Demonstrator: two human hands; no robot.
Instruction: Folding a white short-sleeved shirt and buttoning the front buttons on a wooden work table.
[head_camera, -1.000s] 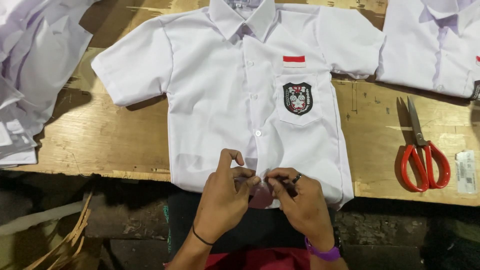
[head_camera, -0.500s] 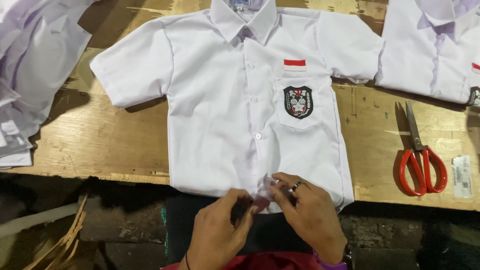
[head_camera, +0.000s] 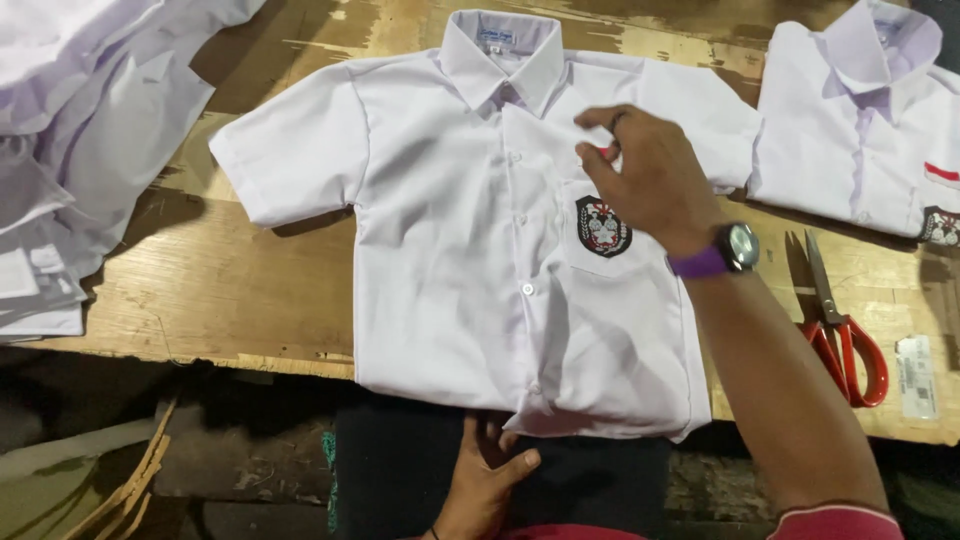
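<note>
Head view: white short-sleeved shirt (head_camera: 470, 260) lies flat on wooden table (head_camera: 200, 290), buttoned. Right hand (head_camera: 645, 175), fingers loosely curled, touches chest above pocket badge (head_camera: 603, 226). Left hand (head_camera: 490, 475) apparently pinches the hem, partly hidden. Smoothing step; folding needs both hands free.

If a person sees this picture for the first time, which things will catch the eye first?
First the white short-sleeved shirt, spread flat in the middle of the wooden table, with a dark crest badge on its chest pocket. The right hand reaches over that chest, while the left hand is at the bottom hem. Red-handled scissors lie at the right.
</note>
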